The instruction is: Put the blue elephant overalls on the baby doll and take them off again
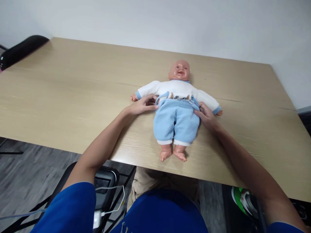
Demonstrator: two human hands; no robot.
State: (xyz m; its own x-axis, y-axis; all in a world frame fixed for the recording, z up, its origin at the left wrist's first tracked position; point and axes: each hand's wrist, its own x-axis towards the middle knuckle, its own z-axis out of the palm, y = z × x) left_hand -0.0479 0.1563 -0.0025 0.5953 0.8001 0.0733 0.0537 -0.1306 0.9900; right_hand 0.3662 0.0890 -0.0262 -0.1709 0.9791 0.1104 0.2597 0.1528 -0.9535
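A baby doll [179, 73] lies on its back on the table, head away from me and bare feet toward me. It wears a white top [177, 86] with light blue cuffs and light blue fleece pants [176, 119] with white hems. My left hand [147, 105] pinches the waist of the pants at the side nearest it, its fingertips partly hidden by the fabric. On the opposite side, my right hand [206, 116] grips the waistband between thumb and fingers. Light blue straps [162, 96] loop up at the waist, over the lower edge of the top.
The wooden table [73, 90] stands against a white wall [155, 26]. A black chair back [26, 48] shows at the far left. Below the front edge are a black chair or stool [110, 176] with a white cable [122, 197], and a green and white item [239, 199].
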